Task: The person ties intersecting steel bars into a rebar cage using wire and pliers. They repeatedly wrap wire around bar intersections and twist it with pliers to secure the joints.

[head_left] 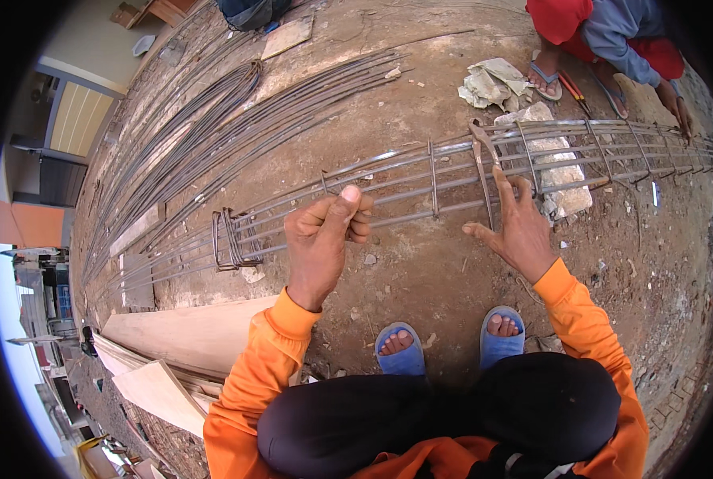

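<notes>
Currently, the left hand (pixel 324 239) is hanging over the left half of a steel cage (pixel 434 180), its thumb and curled fingers pressing together; whether anything thin is sitting between them, I cannot tell. The right hand (pixel 522 227) is reaching to the pincers (pixel 478 137), which are standing over the middle of the cage with their handles spreading apart. Its index finger is meeting one handle and its thumb is pointing away from the fingers, near the other; I cannot tell how firmly it is gripping. The cage is running from left to far right, a bunch of hoops (pixel 220 239) gathering near its left end and a pale block (pixel 560 172) lying under its right part. At far right, a co-worker (pixel 624 44) is crouching and reaching to the cage. Loose rods (pixel 308 92) are lying at far left, and boards (pixel 188 327) are resting at near left.
</notes>
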### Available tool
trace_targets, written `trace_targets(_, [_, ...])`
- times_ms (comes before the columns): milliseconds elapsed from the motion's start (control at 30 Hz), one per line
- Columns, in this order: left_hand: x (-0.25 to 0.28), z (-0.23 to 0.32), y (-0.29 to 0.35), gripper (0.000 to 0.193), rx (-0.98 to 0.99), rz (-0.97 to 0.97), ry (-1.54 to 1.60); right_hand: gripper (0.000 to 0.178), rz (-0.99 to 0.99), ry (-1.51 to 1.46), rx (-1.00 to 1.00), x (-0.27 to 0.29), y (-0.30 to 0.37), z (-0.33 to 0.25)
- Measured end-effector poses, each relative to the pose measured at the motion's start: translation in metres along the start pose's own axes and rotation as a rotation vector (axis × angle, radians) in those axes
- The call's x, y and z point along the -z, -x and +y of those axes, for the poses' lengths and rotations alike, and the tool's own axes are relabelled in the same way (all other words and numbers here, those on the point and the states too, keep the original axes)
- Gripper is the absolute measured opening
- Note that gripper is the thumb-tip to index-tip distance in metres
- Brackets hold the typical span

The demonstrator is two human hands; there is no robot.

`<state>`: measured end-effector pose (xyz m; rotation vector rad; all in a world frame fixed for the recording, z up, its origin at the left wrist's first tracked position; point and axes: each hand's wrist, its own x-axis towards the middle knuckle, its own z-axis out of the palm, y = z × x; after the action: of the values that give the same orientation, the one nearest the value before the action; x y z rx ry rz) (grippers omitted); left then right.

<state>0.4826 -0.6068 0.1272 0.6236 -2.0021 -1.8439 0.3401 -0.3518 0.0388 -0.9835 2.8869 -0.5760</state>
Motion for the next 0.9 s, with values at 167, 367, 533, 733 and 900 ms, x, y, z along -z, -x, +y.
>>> trace_targets(167, [-0.015, 0.016, -0.029, 0.037, 0.048, -0.061, -0.143, 0.096, 0.026, -0.275, -0.005, -0.015, -0.006, 0.016])
trace_targets(367, [-0.051, -0.004, -0.033, 0.031, -0.005, -0.252, -0.210, 0.096, 0.130, -0.368, -0.241, 0.039, 0.021, 0.076])
trace_targets(533, [-0.074, -0.045, -0.002, 0.024, 0.058, -0.507, -0.152, 0.074, 0.249, 0.230, -0.093, 0.051, 0.024, 0.115])
trace_targets(733, [-0.103, -0.049, 0.006, 0.023, 0.261, -0.538, 0.133, 0.043, 0.000, -0.644, 0.284, 0.035, 0.041, 0.000])
trace_targets(900, [-0.087, -0.061, -0.040, 0.027, -0.034, -0.645, -0.107, 0.023, -0.113, -0.855, 0.002, 0.021, 0.042, -0.004])
